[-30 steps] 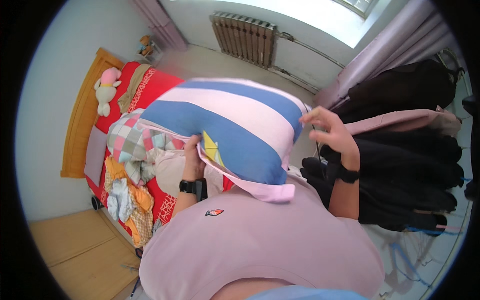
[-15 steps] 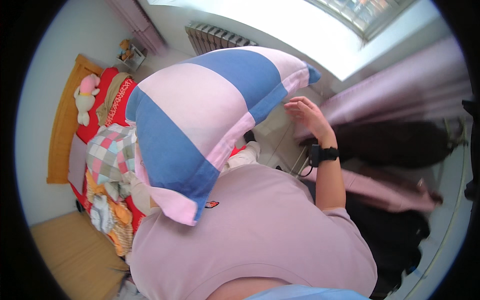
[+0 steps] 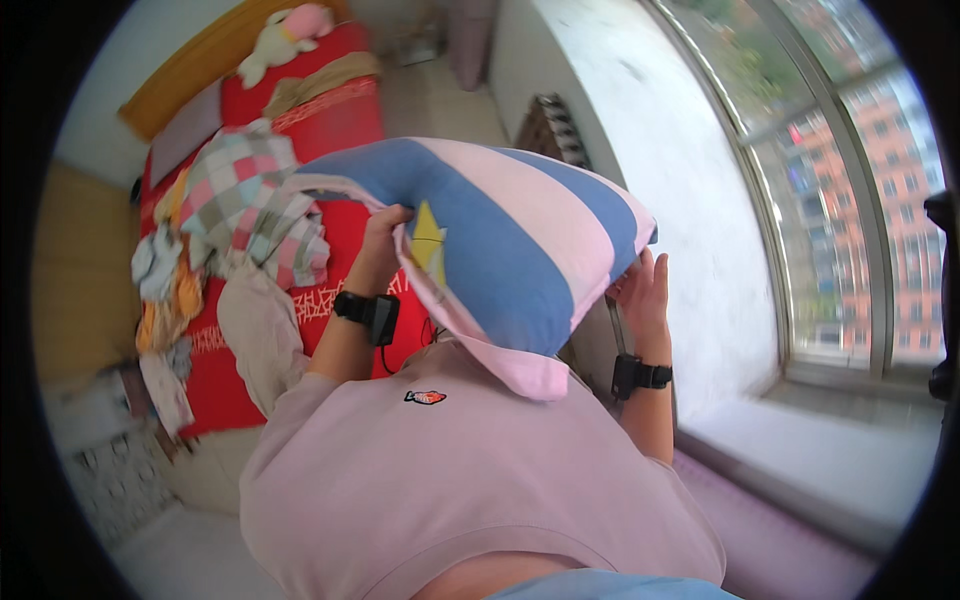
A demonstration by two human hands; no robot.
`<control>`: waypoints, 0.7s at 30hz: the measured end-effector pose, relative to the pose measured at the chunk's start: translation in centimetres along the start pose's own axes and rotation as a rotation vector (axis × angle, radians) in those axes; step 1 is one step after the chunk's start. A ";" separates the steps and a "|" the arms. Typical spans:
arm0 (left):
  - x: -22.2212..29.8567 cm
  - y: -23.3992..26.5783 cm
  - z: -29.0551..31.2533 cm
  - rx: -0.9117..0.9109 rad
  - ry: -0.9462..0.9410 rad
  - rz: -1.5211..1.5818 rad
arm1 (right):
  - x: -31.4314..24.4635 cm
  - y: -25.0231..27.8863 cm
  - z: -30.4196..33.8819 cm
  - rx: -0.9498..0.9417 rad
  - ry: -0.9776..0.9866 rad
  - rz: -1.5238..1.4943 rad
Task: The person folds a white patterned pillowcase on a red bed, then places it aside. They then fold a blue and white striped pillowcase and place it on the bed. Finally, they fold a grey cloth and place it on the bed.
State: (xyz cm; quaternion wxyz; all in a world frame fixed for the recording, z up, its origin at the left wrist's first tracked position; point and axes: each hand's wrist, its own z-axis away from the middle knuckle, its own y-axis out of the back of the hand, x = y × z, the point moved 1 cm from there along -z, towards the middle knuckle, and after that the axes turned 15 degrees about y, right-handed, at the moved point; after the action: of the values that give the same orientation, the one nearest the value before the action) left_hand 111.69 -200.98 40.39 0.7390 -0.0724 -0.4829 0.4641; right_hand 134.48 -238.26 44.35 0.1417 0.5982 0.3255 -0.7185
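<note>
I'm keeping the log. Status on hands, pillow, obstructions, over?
Left hand gripping pillow by its edge. Right hand at opposite side, grip unclear. Pillow aloft. Nothing visibly blocking.

Two hands (image 3: 384,238) in the thick of it, two black wristbands (image 3: 382,320), one striped pillow (image 3: 510,235)! One bed (image 3: 345,235), one headboard (image 3: 190,68), one soft toy (image 3: 283,47), one radiator (image 3: 553,130), one window (image 3: 865,240), one patch (image 3: 425,397) on one shirt (image 3: 460,480)!

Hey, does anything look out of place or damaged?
The bed looks untidy: a checked cloth lies bunched, and rumpled fabric is heaped along the left edge, nothing neatly folded there. The pillow in your left hand shows no obvious damage.
</note>
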 end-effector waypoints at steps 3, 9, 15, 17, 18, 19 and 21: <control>3.7 -1.7 -3.7 0.101 -0.039 -0.041 | 1.7 -0.5 -9.7 0.060 -0.076 -0.064; 6.9 1.0 -11.4 0.234 -0.182 -0.062 | 4.0 -1.1 -27.2 -0.171 -0.236 0.163; 9.0 2.6 -13.3 0.581 -0.403 0.033 | 4.8 -6.9 -45.3 -0.493 -0.361 0.266; 11.2 2.4 -12.8 0.716 -0.448 0.088 | 5.2 -9.7 -50.7 -0.644 -0.351 0.355; 12.3 2.6 -12.9 0.758 -0.452 0.208 | 5.8 -11.1 -53.4 -0.706 -0.342 0.387; 13.7 3.2 -13.4 0.915 -0.473 0.151 | 6.9 -12.6 -56.5 -0.732 -0.347 0.425; 15.9 4.9 -15.2 0.938 -0.584 0.226 | 9.8 -15.5 -63.3 -0.842 -0.319 0.425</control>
State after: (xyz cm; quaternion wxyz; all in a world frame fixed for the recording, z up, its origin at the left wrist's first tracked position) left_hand 122.16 -181.01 39.97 0.4734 0.3442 -0.3987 0.7060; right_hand 171.42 -184.48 35.03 0.5623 0.4248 0.4327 -0.5623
